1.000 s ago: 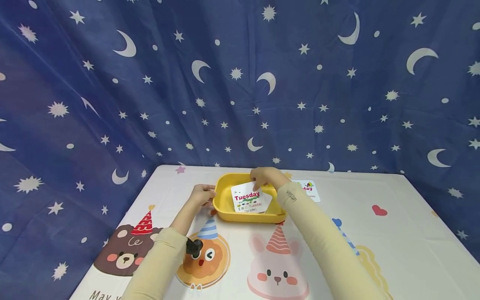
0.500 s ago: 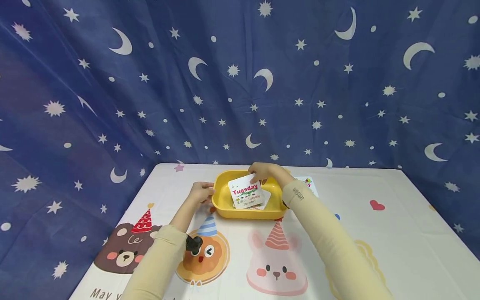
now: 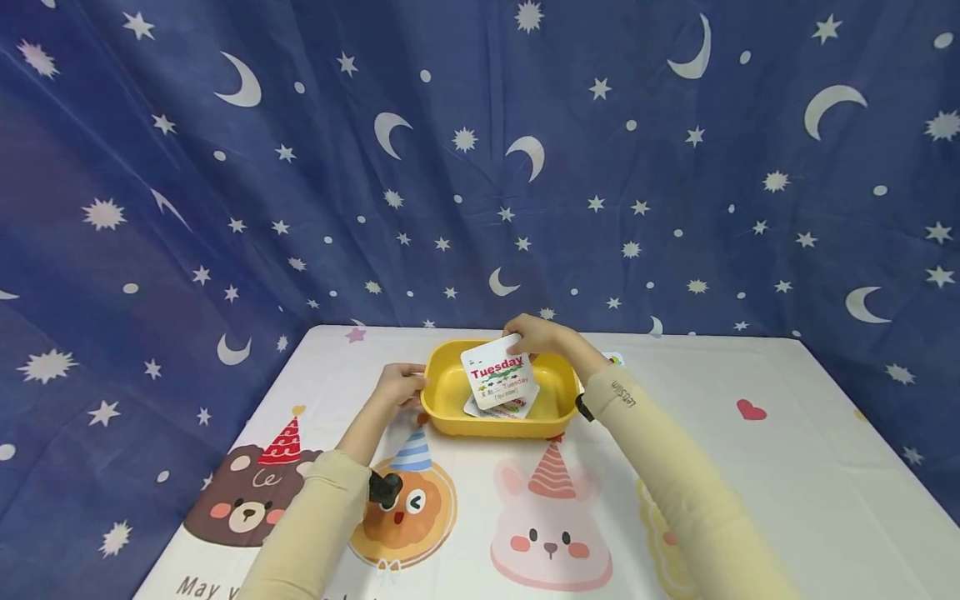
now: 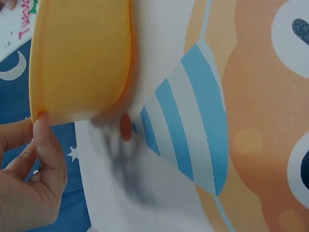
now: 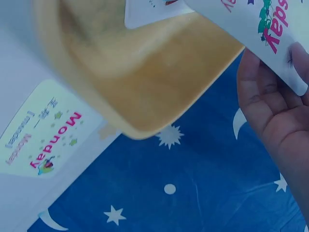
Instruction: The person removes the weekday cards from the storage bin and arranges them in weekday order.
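A yellow plastic tray (image 3: 491,428) with raised walls stands near the table's back edge. My left hand (image 3: 400,386) pinches its left rim between thumb and fingers, as the left wrist view shows at the tray's wall (image 4: 79,63). Over the tray, my right hand (image 3: 532,335) pinches a white flash card (image 3: 495,379) printed "Tuesday" by its upper right corner. In the right wrist view the thumb lies on the face of this Tuesday card (image 5: 263,36) and the fingers behind it. Beneath it, other cards (image 3: 521,406) lie in the tray, partly covered.
A Monday card (image 5: 43,130) lies on the table right of the tray, mostly hidden by the right forearm in the head view. The white tablecloth (image 3: 825,467) carries printed cartoon animals. A blue curtain (image 3: 480,208) with moons and stars hangs behind.
My right hand has raised the Tuesday card, tilting it and drawing it slightly right, so more of the cards beneath shows. My left hand keeps its hold on the tray rim.
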`<action>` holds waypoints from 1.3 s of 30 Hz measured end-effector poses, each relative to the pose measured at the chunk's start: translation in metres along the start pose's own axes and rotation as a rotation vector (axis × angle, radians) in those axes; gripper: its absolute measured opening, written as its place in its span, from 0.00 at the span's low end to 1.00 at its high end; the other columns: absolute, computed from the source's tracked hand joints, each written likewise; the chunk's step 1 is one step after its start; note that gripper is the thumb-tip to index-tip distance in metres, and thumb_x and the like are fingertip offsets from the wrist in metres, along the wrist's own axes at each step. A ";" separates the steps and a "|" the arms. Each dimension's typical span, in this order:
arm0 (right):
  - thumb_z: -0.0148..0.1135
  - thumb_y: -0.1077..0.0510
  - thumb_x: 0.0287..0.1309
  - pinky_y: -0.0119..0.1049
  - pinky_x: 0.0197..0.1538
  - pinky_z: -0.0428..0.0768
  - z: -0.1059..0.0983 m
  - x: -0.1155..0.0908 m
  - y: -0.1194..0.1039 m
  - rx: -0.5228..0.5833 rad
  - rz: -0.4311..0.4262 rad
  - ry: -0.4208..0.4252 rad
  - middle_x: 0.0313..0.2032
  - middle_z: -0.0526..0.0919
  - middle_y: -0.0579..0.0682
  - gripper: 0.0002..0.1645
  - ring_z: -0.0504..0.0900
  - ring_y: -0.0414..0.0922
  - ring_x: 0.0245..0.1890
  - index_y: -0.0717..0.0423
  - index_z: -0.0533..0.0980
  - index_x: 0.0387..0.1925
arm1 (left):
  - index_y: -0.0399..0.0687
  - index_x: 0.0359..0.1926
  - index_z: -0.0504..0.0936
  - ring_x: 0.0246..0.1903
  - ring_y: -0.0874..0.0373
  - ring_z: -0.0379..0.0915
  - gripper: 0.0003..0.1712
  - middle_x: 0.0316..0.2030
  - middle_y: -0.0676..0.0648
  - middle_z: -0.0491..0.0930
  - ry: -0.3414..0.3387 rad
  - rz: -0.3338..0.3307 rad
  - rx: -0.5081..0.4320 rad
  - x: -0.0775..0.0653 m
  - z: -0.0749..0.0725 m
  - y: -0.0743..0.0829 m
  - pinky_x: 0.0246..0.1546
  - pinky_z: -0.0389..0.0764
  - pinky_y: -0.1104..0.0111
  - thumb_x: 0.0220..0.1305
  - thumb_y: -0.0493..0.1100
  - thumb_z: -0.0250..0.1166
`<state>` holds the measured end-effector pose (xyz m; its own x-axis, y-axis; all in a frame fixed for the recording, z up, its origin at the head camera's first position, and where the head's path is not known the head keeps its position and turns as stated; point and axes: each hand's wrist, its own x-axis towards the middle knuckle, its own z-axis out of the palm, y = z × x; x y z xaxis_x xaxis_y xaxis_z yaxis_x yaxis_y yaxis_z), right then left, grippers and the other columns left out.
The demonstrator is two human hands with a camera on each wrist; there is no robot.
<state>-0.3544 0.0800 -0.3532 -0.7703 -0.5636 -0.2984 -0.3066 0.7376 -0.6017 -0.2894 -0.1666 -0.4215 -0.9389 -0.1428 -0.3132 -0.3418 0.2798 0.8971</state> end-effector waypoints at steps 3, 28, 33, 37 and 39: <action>0.55 0.65 0.62 0.38 0.46 0.84 -0.003 -0.007 0.000 0.007 -0.007 0.010 0.44 0.80 0.57 0.12 0.77 0.46 0.40 0.63 0.74 0.47 | 0.33 0.58 0.73 0.22 0.65 0.74 0.22 0.39 0.40 0.80 -0.001 0.020 -0.008 0.000 -0.001 0.000 0.18 0.74 0.80 0.61 0.31 0.56; 0.57 0.68 0.58 0.27 0.36 0.77 0.001 -0.065 0.008 0.040 -0.188 0.149 0.36 0.81 0.54 0.09 0.74 0.42 0.32 0.63 0.75 0.42 | 0.32 0.58 0.72 0.24 0.64 0.75 0.23 0.38 0.40 0.78 0.009 0.015 -0.006 -0.001 -0.003 -0.001 0.19 0.76 0.79 0.60 0.30 0.55; 0.57 0.67 0.58 0.29 0.38 0.77 0.002 -0.078 0.010 0.079 -0.175 0.208 0.38 0.81 0.55 0.08 0.74 0.44 0.34 0.62 0.75 0.41 | 0.32 0.58 0.73 0.22 0.64 0.73 0.23 0.33 0.45 0.76 0.011 0.017 -0.007 0.001 0.000 -0.001 0.17 0.74 0.80 0.60 0.30 0.56; 0.57 0.66 0.59 0.30 0.41 0.77 0.005 -0.088 0.011 0.110 -0.157 0.235 0.38 0.80 0.54 0.08 0.74 0.45 0.36 0.61 0.74 0.42 | 0.33 0.58 0.73 0.23 0.64 0.73 0.23 0.34 0.44 0.76 0.008 0.017 0.001 0.001 0.002 -0.001 0.18 0.75 0.80 0.60 0.30 0.56; 0.57 0.66 0.60 0.32 0.43 0.77 0.007 -0.093 0.012 0.130 -0.148 0.243 0.39 0.80 0.54 0.09 0.74 0.45 0.38 0.61 0.73 0.42 | 0.32 0.58 0.73 0.23 0.64 0.73 0.23 0.35 0.43 0.77 0.006 0.018 0.002 0.001 0.003 -0.002 0.18 0.75 0.80 0.60 0.30 0.56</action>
<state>-0.2822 0.1386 -0.3378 -0.8388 -0.5440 -0.0242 -0.3630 0.5918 -0.7198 -0.2895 -0.1646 -0.4239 -0.9445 -0.1435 -0.2956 -0.3254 0.2842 0.9019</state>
